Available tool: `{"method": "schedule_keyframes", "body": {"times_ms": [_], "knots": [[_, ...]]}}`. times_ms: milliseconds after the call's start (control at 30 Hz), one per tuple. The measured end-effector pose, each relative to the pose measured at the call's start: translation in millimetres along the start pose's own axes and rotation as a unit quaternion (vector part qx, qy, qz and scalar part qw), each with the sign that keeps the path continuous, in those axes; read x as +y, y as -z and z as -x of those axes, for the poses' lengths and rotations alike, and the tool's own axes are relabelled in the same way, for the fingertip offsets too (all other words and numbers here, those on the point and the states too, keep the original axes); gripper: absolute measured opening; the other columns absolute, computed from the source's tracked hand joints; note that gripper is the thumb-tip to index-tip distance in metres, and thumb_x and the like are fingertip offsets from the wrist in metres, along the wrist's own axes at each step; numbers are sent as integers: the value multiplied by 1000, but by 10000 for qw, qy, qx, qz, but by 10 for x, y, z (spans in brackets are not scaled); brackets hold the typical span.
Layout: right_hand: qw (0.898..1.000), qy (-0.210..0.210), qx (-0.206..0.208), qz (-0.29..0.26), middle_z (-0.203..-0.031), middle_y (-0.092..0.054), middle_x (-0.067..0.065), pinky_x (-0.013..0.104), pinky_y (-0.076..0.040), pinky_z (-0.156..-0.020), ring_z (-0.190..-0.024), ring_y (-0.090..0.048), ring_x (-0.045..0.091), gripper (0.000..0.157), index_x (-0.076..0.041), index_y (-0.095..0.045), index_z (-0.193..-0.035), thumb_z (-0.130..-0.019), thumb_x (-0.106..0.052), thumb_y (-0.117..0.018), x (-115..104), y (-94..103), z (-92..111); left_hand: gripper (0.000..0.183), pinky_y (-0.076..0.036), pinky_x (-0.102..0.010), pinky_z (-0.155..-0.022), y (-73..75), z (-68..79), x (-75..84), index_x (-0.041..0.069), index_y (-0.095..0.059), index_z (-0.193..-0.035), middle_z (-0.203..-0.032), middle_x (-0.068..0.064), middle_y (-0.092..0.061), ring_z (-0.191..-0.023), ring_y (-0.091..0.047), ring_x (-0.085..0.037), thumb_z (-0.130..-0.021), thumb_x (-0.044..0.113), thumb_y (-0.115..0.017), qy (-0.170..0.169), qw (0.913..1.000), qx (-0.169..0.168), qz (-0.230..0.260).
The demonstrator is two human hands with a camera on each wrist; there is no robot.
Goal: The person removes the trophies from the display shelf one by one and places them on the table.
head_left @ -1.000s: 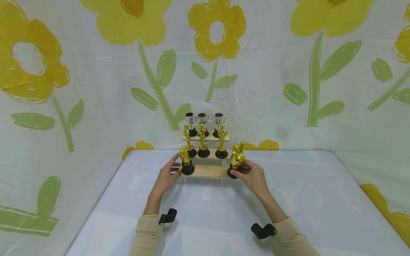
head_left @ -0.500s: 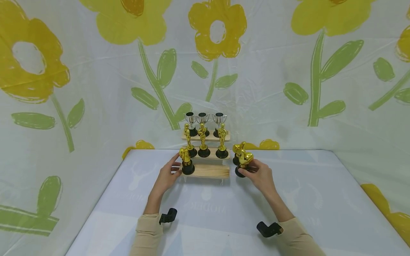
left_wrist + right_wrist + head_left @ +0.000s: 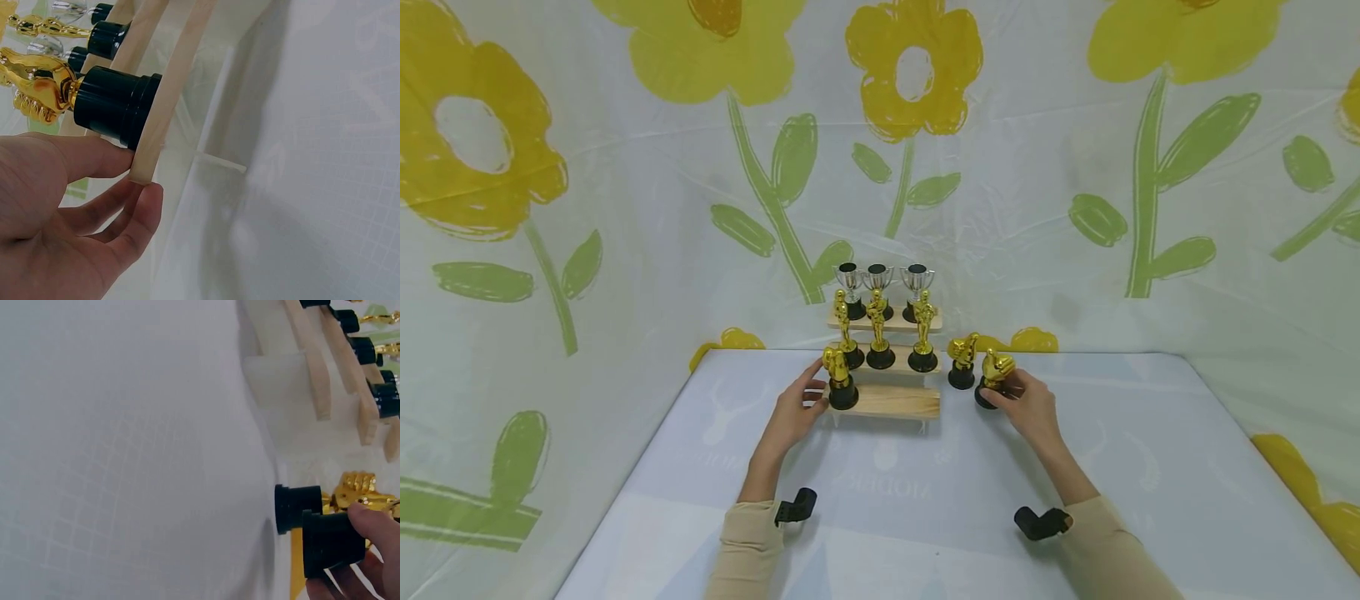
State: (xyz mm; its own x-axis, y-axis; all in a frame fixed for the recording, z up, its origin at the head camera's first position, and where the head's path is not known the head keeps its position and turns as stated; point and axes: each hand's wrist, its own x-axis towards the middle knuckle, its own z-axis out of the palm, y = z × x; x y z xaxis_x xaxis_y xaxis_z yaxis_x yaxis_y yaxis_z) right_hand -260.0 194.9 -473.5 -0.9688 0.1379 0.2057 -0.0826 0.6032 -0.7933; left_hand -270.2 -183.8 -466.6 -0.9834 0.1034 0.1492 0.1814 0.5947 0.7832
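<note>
My left hand [image 3: 792, 410] pinches the left end of the lowest wooden board of a three-tier display stand [image 3: 898, 403], thumb on top and fingers at the underside in the left wrist view. Beside the thumb a gold thumbs-up trophy [image 3: 109, 100] with a black base stands on that board. In the head view, right of the stand, my right hand [image 3: 1032, 410] grips a second gold thumbs-up trophy [image 3: 997, 367] by its black base [image 3: 334, 544]. Just left of it, a third gold thumbs-up trophy [image 3: 962, 358] stands upright on the table.
Gold figure trophies [image 3: 878, 329] stand on the middle board, and silver cup trophies [image 3: 917, 283] on the top one. White cloth covers the table [image 3: 880, 517]. A flower-printed curtain [image 3: 1000, 208] hangs behind.
My right hand has carried its thumbs-up trophy rightward from the lowest board's right end, bringing the trophy behind it into view. My left hand stays put.
</note>
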Motion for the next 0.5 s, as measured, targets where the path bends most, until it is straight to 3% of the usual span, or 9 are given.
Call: {"method": "schedule_keyframes", "body": {"times_ms": [267, 500], "knots": [[9986, -430, -266, 122, -126, -63, 27, 49, -53, -97, -118, -61, 41, 57, 2, -56, -130, -86, -29, -76, 73, -8, -114, 72, -55, -47, -94, 2, 9, 16, 20, -33, -154, -125, -20, -62, -112, -64, -36, -91, 1, -62, 37, 10000, -20, 39], [9988, -420, -240, 115, -126, -63, 26, 49, -54, -95, -117, -62, 40, 52, 1, -57, -127, -86, -25, -75, 133, -57, -235, 72, -56, -47, -93, 2, 15, 22, 19, -33, -154, -125, -21, -62, -112, -64, -36, -91, 1, -62, 49, 9999, -38, 122]]}}
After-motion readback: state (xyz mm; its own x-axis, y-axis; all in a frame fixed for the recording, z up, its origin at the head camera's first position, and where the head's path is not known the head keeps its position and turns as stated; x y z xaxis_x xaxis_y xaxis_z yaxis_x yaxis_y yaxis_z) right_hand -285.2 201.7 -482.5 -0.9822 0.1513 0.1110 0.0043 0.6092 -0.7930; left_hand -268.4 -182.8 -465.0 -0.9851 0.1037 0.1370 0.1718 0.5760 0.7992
